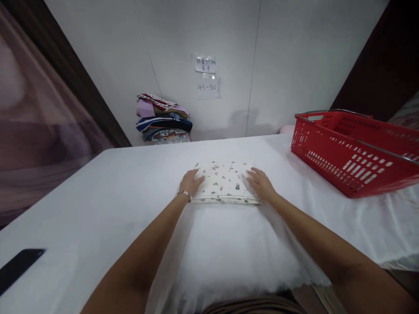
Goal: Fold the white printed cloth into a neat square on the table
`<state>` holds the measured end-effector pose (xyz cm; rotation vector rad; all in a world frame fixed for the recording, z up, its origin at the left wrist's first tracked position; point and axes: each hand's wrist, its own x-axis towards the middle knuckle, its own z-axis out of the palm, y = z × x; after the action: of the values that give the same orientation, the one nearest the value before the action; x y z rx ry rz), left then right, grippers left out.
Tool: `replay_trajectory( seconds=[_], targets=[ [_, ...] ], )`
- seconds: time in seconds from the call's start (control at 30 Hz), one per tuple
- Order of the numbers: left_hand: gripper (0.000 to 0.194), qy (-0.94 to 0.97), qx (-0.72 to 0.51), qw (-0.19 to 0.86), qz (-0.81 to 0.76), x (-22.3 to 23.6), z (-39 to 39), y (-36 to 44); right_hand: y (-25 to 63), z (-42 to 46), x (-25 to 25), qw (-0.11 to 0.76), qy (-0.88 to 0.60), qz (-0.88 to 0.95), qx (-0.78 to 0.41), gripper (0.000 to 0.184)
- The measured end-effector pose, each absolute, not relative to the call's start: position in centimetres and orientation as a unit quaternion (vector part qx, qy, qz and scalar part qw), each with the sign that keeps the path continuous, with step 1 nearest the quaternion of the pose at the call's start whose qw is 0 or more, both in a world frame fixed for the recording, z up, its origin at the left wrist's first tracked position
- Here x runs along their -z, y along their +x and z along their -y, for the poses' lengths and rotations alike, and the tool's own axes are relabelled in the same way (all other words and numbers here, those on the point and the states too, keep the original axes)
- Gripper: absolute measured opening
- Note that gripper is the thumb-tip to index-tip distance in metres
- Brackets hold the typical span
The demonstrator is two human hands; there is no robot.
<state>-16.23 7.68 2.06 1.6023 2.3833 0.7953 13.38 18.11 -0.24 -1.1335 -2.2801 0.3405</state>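
A folded white cloth (225, 181) with small scattered prints lies flat in the middle of the white-covered table, its layered folded edge toward me. My left hand (192, 183), with a bracelet at the wrist, rests on its left edge, fingers spread. On the opposite edge lies my right hand (261, 184), its fingers also stretched out over the fabric. Neither hand is closed around the cloth. The two hands are about the cloth's width apart.
A red plastic basket (347, 152) with metal handles stands on the right. Several folded fabrics (163, 118) are piled against the wall at the back left. Paper notes (206, 87) hang on the wall. A dark flat object (19, 266) lies at the near left.
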Motion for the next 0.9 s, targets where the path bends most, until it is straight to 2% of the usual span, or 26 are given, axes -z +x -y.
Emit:
replay_trajectory(
  seconds=[0.07, 0.17, 0.5, 0.7, 0.9],
  targets=[
    [0.039, 0.614, -0.293, 0.048, -0.732, -1.9, -5.3, -14.8, 13.7, -16.1, -0.4, 0.288, -0.336, 0.885, -0.147, 0.039],
    [0.029, 0.683, -0.296, 0.035, -0.666, -1.5, -2.9, -12.5, 13.8, -13.5, -0.9, 0.258, -0.263, 0.913, -0.174, 0.035],
    [0.021, 0.691, -0.232, 0.039, -0.684, -1.4, -3.4, -9.7, 13.2, -12.3, -0.5, 0.242, -0.294, 0.914, -0.141, 0.029],
    [0.016, 0.647, -0.280, 0.092, -0.703, -1.5, -3.6, -9.4, 13.3, -11.1, -0.4, 0.297, -0.293, 0.900, -0.123, 0.029],
    [0.016, 0.652, -0.316, 0.080, -0.684, -0.9, -3.0, -9.4, 13.7, -10.9, 0.4, 0.272, -0.265, 0.921, -0.090, 0.033]
  ],
)
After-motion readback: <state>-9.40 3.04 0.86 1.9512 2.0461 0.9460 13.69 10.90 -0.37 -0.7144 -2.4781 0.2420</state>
